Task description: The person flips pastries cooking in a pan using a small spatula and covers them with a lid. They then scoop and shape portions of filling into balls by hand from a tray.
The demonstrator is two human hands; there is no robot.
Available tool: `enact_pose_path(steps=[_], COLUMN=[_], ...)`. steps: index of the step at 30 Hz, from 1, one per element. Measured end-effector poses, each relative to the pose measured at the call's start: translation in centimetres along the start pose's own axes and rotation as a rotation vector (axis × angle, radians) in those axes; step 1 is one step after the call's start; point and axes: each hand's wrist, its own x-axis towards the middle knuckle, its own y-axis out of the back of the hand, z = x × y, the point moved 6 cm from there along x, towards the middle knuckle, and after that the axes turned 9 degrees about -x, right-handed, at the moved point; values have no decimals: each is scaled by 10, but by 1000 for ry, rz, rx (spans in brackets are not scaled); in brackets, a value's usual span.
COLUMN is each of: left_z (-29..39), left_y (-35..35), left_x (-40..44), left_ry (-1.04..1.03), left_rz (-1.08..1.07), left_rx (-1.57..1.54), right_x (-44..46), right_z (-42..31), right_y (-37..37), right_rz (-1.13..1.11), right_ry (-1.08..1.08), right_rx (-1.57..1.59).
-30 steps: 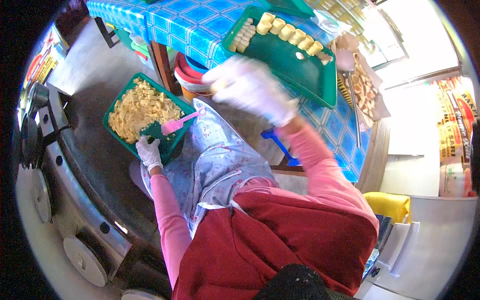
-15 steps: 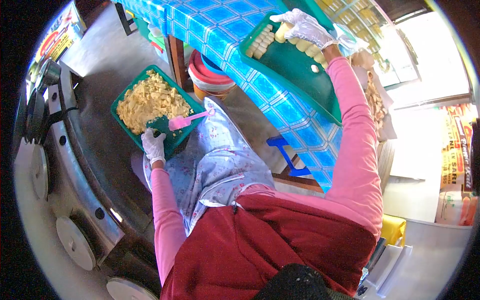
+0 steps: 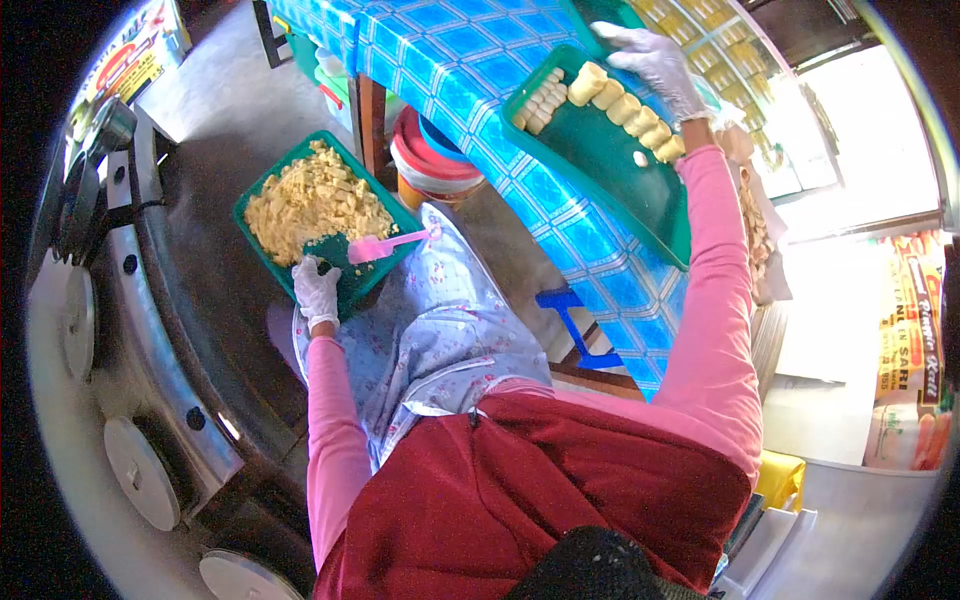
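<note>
My gloved left hand grips the near edge of a green tray by my lap. Crumbly yellow filling fills much of that tray, and a pink scoop lies across its right side. My gloved right hand is over the far edge of a second green tray on the table, its fingers stretched and apart, with nothing visible in them. Beside it stands a row of pale yellow rolled pieces. Small white pieces sit at that tray's left end, and one lone white piece lies farther right.
A blue checked cloth covers the table. Under it are stacked tubs and a blue stool. Metal cookware and round lids are at the left. A paper bag of brown pieces rests at the right.
My right hand swung from above my lap to the table tray, touched the leftmost rolled pieces, then moved back toward the far edge. My left hand stayed on its tray. The view shifted slightly.
</note>
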Motion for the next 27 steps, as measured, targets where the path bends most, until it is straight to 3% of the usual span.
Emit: enact_pose_path(steps=[1,4,6,9,11,13,15,17,18,20,21,22,24,25,27], left_z=[0,1,4,2,1,4,-7,0,-3,-8,-5,0,-4,-4,6], left_y=[0,0,1,1,1,4,-1,3,2,-4,-3,0,-1,2,4], left_x=[0,-1,1,-2,-1,-2,-1,-2,-2,1,0,-1,1,1,0], left_ry=[4,-3,-7,-15,15,71,58,28,44,74,83,94,80,66,34], left_rz=[-7,1,-11,23,18,20,29,72,53,15,17,22,26,25,23], left_rx=[-9,-6,31,27,20,-10,-10,-12,-7,-4,-12,-19,-11,-5,0], right_x=[2,37,58,96,114,138,156,181,194,203,224,236,252,256,226], right_z=[7,80,113,144,134,180,172,166,166,104,106,94,75,57,15], right_y=[16,51,50,16,-12,-40,-57,-75,-86,-99,-116,-127,-143,-144,-125], right_rz=[109,146,44,-162,-174,-93,-212,-94,101,-29,-5,-89,69,68,-83], right_ry=[-61,1,40,-52,-67,-185,-284,-189,48,-72,50,36,197,253,-102], right_rx=[-15,-316,-435,-725,-989,-955,-994,-952,-841,-823,-743,-645,-245,-232,217])
